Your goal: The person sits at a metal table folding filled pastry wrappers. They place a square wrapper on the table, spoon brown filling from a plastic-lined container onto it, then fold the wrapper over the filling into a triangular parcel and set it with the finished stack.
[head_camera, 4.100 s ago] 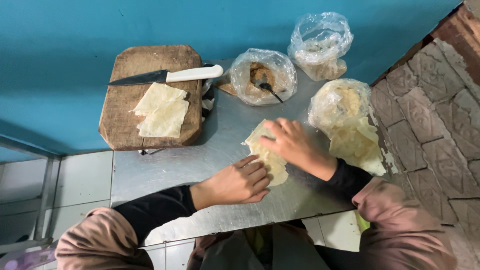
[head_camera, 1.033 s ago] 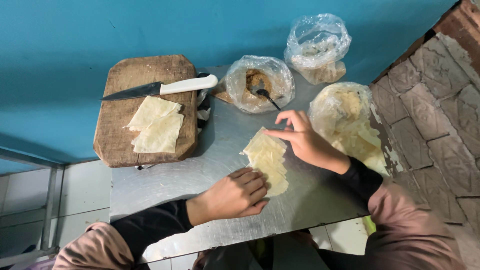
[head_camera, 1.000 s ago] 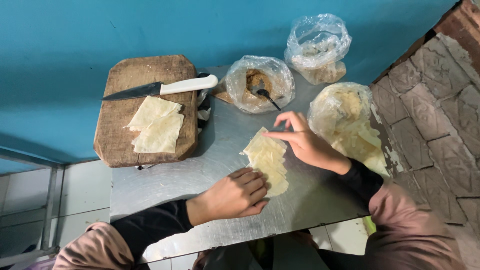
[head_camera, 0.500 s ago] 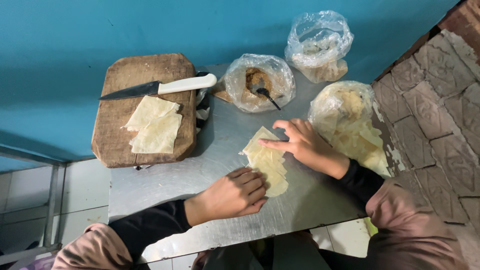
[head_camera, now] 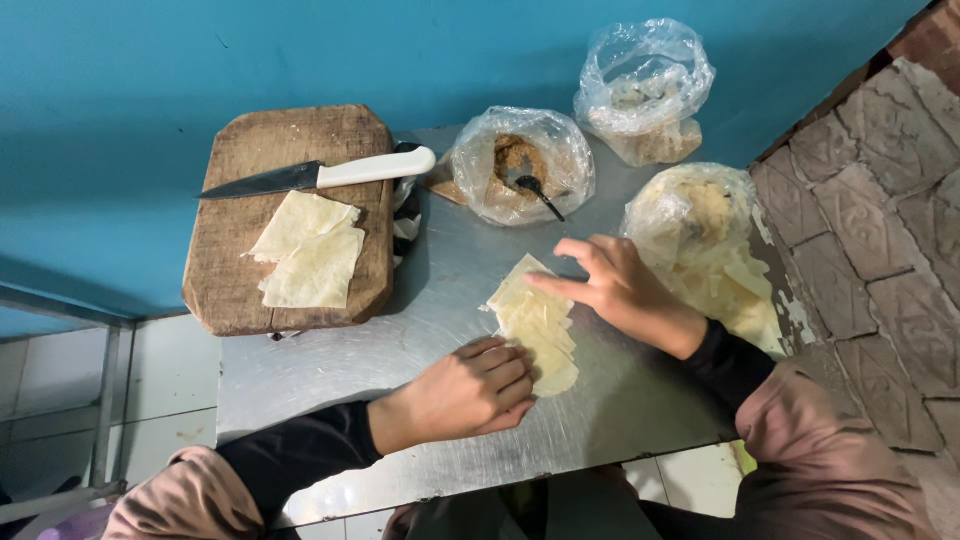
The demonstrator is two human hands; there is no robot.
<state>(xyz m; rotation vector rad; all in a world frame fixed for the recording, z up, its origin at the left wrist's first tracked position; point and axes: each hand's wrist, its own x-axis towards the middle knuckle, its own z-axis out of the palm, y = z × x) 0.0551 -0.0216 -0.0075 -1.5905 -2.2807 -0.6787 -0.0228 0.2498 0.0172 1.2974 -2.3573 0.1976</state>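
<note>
A pale thin pastry sheet (head_camera: 535, 322) lies on the metal table top (head_camera: 330, 370). My left hand (head_camera: 470, 390) rests curled on its near end, pressing it down. My right hand (head_camera: 615, 290) lies flat with its fingers stretched across the sheet's far end. Neither hand lifts anything. A clear bag (head_camera: 520, 165) of brown filling with a dark spoon (head_camera: 540, 195) in it sits just beyond the sheet.
A wooden cutting board (head_camera: 290, 215) at the left carries cut pastry pieces (head_camera: 310, 250) and a white-handled knife (head_camera: 320, 175). Two more plastic bags stand at the back (head_camera: 645, 90) and at the right (head_camera: 700, 240). A teal wall lies behind, a brick wall (head_camera: 870, 230) to the right.
My right hand has slid left over the sheet's far end, fingers now reaching further across it. My left hand has stayed on the near end.
</note>
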